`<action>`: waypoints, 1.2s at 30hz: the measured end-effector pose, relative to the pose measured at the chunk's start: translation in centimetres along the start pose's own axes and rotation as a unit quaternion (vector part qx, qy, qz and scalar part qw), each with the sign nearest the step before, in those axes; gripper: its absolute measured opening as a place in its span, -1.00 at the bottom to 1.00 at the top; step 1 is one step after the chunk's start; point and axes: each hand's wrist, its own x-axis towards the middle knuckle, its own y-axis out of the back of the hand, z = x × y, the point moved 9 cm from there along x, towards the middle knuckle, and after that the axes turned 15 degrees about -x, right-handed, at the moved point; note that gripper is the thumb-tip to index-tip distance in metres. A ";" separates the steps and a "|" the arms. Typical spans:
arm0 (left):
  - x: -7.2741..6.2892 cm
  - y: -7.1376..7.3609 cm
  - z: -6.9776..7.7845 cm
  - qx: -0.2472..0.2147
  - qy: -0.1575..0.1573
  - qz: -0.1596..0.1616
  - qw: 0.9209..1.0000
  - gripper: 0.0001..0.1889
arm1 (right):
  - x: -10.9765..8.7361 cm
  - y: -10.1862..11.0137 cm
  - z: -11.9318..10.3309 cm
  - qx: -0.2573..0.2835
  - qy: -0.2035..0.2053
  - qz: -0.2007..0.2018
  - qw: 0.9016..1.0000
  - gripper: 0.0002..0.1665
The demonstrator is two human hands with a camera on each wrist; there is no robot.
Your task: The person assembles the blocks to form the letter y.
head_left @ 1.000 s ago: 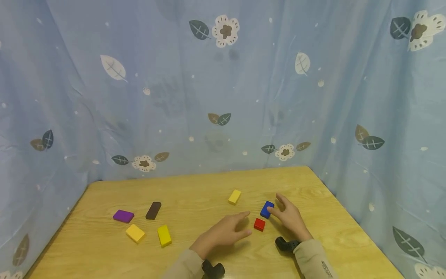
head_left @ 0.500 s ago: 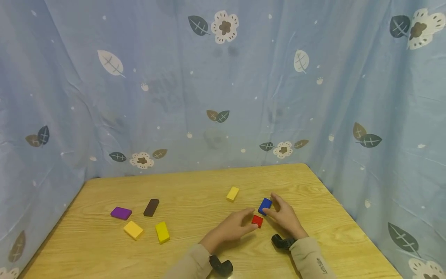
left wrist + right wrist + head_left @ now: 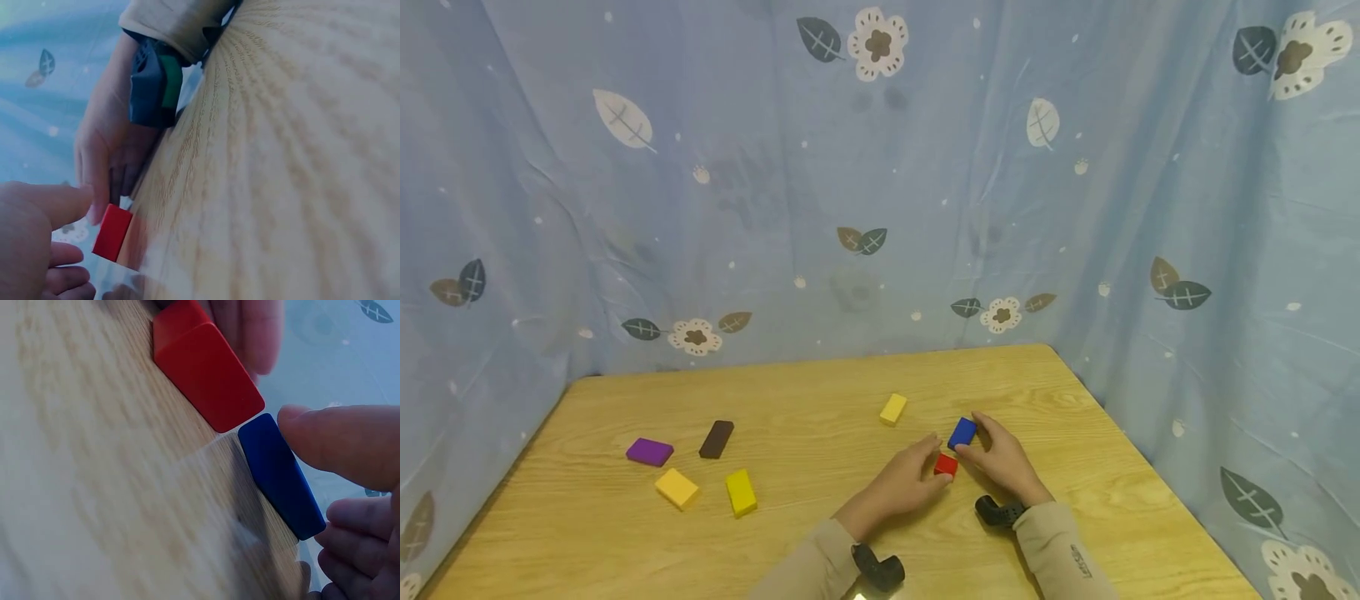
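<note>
A red block (image 3: 946,467) stands on the wooden table beside a flat blue block (image 3: 962,433). My left hand (image 3: 901,485) is at the red block, its thumb on the near side and its fingers on the far side. In the left wrist view a small gap shows between that thumb (image 3: 69,203) and the red block (image 3: 112,232). My right hand (image 3: 1006,462) pinches the blue block, the thumb (image 3: 312,434) at its near end and fingertips at its far end. In the right wrist view the red block (image 3: 212,378) and blue block (image 3: 281,478) are nearly corner to corner.
A pale yellow block (image 3: 892,409) lies further back. On the left lie a purple block (image 3: 650,452), a dark brown block (image 3: 717,439), an orange-yellow block (image 3: 677,488) and a bright yellow block (image 3: 741,492). A blue patterned curtain (image 3: 775,183) surrounds the table's far and side edges.
My left hand has come right, its thumb and fingers now either side of the red block. The right hand's fingers have drawn in onto the blue block. The head view has tilted slightly.
</note>
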 end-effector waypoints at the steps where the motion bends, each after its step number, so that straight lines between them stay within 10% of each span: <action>1: 0.0 0.0 0.0 0.003 -0.001 0.000 1.000 -0.34 | 0.1 0.0 -0.1 -0.002 0.002 0.000 1.000 -0.07; 36: -0.2 -0.3 1.3 0.111 -0.042 0.091 0.989 -0.52 | -0.1 -0.1 -0.5 -0.038 0.014 0.023 0.999 -0.14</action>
